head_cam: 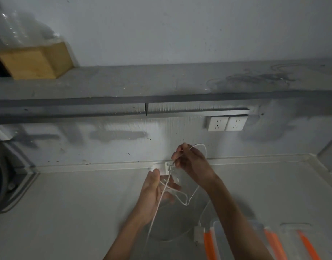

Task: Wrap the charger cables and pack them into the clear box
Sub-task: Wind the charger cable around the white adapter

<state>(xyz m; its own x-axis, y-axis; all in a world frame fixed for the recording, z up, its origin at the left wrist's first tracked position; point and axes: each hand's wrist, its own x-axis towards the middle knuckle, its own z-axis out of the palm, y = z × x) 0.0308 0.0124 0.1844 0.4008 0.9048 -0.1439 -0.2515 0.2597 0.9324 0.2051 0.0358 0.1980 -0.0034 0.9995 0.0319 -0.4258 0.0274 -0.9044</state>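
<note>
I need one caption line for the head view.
Left hand holds white charger, right hand pinches its cable, above the counter.

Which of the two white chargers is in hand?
The upper charger, held by the left hand; the other charger lies on the table beside the clear box.

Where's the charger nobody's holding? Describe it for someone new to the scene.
Go to the near right of the white table, where the clear box with orange latches sits. Beside its left side lies a white charger block, cable leaving its top. Unlike the held charger, no hand touches it.
</note>
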